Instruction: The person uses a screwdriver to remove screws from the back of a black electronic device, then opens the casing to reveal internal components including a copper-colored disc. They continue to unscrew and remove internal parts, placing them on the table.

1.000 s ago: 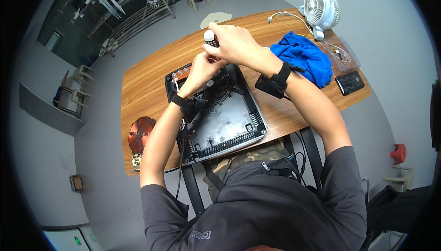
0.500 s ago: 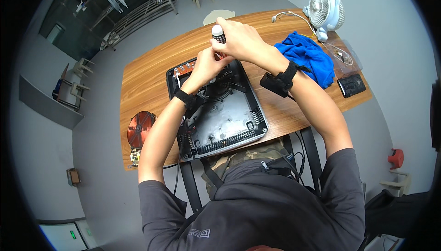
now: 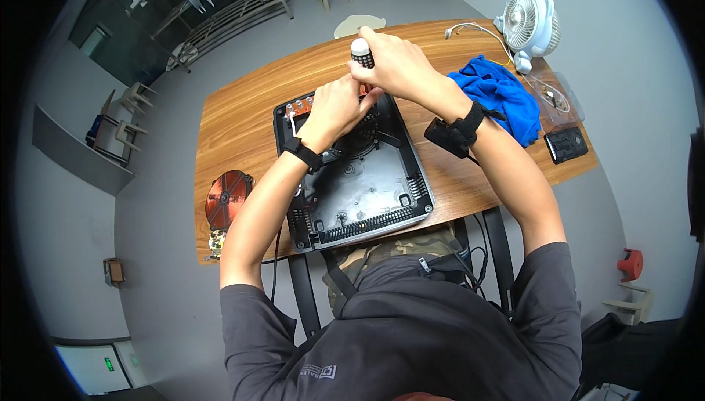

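A screwdriver (image 3: 361,53) with a white-capped, black-and-white handle stands roughly upright at the far end of an opened black appliance housing (image 3: 367,199), which looks like an induction cooker base. Around the handle my right hand (image 3: 402,64) is closed. Just below and left of it, my left hand (image 3: 336,113) has its fingers curled together close to the tool's lower end; what they pinch is hidden. Both hands cover the screwdriver's tip. Part of an orange circuit board (image 3: 297,109) with a white wire shows in the housing's far left corner.
Left of the housing lies a round copper coil (image 3: 229,199), with a small component board (image 3: 217,243) beside it. On the right of the wooden table (image 3: 242,118) are a blue cloth (image 3: 496,100), a white fan (image 3: 527,23), a clear tray (image 3: 558,100) and a black phone-like device (image 3: 566,145).
The whole view has shifted slightly, with the table and hands a little further right. Both hands keep their places at the screwdriver, and the grip looks much the same.
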`<state>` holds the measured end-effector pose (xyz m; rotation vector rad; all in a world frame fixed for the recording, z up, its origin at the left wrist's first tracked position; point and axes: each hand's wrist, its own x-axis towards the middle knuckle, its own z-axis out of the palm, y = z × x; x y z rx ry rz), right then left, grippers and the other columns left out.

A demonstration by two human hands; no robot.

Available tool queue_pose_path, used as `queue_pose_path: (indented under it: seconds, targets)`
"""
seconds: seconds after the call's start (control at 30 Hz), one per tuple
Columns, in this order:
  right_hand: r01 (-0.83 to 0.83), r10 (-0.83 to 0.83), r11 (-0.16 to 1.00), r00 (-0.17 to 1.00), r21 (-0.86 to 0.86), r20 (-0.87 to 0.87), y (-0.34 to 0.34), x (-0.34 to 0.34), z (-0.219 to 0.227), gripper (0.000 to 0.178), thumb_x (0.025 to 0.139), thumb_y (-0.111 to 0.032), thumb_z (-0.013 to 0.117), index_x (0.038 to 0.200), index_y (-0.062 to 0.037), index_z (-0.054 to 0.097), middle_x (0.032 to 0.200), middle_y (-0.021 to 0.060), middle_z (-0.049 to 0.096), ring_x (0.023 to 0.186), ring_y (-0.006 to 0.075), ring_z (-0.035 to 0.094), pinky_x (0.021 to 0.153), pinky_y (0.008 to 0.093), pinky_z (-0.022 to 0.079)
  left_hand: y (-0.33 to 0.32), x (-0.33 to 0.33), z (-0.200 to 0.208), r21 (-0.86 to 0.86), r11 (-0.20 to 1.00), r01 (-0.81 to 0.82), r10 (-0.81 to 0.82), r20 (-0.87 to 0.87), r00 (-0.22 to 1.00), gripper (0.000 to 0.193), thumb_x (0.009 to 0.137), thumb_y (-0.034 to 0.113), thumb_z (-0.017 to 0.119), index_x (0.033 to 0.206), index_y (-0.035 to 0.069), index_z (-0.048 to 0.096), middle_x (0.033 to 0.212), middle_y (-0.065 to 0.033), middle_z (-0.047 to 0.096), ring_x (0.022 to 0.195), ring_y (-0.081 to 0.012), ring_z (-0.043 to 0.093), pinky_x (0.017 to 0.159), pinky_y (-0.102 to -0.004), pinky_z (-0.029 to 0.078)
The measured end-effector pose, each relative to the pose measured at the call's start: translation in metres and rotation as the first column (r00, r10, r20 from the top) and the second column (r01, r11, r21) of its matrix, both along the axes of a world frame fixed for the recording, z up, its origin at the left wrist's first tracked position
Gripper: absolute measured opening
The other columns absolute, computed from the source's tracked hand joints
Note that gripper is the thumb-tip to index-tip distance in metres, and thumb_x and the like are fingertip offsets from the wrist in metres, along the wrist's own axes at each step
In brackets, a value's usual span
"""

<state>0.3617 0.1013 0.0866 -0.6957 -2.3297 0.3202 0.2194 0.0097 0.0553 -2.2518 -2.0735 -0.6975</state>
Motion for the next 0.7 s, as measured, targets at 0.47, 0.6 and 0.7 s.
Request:
queue_pose_path:
  seconds: [0.47, 0.6, 0.7]
  targets:
    - [-0.008, 0.011, 0.998, 0.998, -0.055, 0.055, 0.0, 0.0, 0.005, 0.043, 0.089, -0.039, 0.068, 0.104, -0.0022, 0.053, 0.097, 0.0228, 0.07, 0.092, 0.0426, 0.068, 0.078, 0.0517, 0.054, 0.004, -0.002, -0.009, 0.039, 0.999, -0.01, 0.007, 0.076, 0.997, 0.033, 0.096, 0.03, 0.065, 0.095, -0.003, 0.067, 0.081, -0.0188, 0.072, 0.08, -0.0416, 0.069, 0.076, -0.049, 0.054]
    - [-0.022, 0.03, 0.995, 0.996, -0.098, 0.084, -0.001, 0.002, 0.008, 0.045, 0.087, -0.04, 0.07, 0.104, -0.0017, 0.053, 0.098, 0.0235, 0.069, 0.093, 0.0424, 0.068, 0.078, 0.0512, 0.054, 0.0, -0.004, -0.006, 0.001, 0.998, 0.062, -0.061, 0.167, 0.984, 0.033, 0.094, 0.028, 0.068, 0.108, -0.002, 0.065, 0.092, -0.0231, 0.073, 0.087, -0.0421, 0.07, 0.08, -0.0485, 0.055]
    - [-0.031, 0.039, 0.995, 0.996, -0.098, 0.084, -0.001, 0.004, 0.009, 0.047, 0.086, -0.042, 0.071, 0.105, -0.002, 0.053, 0.099, 0.0236, 0.069, 0.094, 0.0424, 0.068, 0.079, 0.0509, 0.054, 0.001, -0.003, -0.005, -0.035, 0.997, 0.075, -0.065, 0.228, 0.972, 0.032, 0.093, 0.025, 0.07, 0.11, -0.002, 0.066, 0.095, -0.0236, 0.073, 0.089, -0.042, 0.07, 0.082, -0.0475, 0.055]
